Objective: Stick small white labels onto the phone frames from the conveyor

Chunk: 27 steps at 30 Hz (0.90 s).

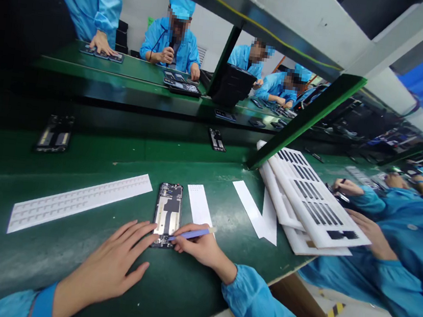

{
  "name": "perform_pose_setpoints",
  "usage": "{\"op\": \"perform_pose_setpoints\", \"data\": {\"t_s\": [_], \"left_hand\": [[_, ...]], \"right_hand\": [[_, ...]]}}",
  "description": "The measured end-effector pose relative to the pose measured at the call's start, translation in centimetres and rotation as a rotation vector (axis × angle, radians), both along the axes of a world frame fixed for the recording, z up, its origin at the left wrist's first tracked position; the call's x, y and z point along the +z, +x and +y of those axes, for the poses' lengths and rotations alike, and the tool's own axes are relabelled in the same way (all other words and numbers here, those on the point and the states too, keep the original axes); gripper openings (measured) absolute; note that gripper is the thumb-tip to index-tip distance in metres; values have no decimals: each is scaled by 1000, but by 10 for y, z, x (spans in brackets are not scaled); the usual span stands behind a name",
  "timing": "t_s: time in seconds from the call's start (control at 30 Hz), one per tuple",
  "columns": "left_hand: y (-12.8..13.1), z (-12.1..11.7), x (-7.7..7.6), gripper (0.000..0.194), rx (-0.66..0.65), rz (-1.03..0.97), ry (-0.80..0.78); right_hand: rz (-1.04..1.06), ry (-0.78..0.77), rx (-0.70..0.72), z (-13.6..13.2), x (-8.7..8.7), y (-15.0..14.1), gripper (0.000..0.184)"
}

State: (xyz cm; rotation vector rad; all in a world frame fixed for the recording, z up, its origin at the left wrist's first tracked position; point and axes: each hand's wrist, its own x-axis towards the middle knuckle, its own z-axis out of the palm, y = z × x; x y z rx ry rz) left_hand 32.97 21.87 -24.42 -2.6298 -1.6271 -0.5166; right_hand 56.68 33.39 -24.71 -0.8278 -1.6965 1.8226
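An opened smartphone body point(169, 210) lies on the green bench, its inner parts facing up. My left hand point(117, 252) is spread flat, with fingertips at the phone's lower left edge. In my right hand point(200, 247) is a slim blue-violet stick tool point(192, 234), held like a pen, its tip at the phone's lower end. What the tip touches is too small to make out. A long white sticker sheet point(82, 203) with rows of small pieces lies left of the phone. Just right of it sits a narrower white sheet point(199, 203).
White foam trays point(314, 202) with black strips are stacked at the right, beside a green post point(308, 121). More white strips point(253, 210) lie near them. Other phone bodies point(55, 133) rest farther back. A co-worker's hand point(372, 232) is at the right; several co-workers sit opposite.
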Motion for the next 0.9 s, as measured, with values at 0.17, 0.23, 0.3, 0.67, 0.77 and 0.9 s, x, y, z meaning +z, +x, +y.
{"op": "perform_pose_setpoints", "data": {"t_s": [0.17, 0.23, 0.3, 0.67, 0.77, 0.9], "left_hand": [[0, 1, 2, 57, -8, 25, 17], [0, 1, 2, 57, -9, 29, 31], [0, 2, 3, 57, -9, 34, 39], [-1, 1, -2, 54, -13, 11, 9], [0, 0, 0, 50, 25, -8, 41], [16, 1, 3, 44, 141, -59, 118]], "right_hand": [[-12, 88, 30, 1, 3, 1, 18], [-20, 150, 36, 1, 6, 0, 16], [-37, 225, 42, 1, 9, 0, 15], [-57, 294, 88, 1, 11, -2, 12], [62, 136, -50, 4, 6, -1, 18], [231, 100, -512, 26, 8, 6, 28]]}}
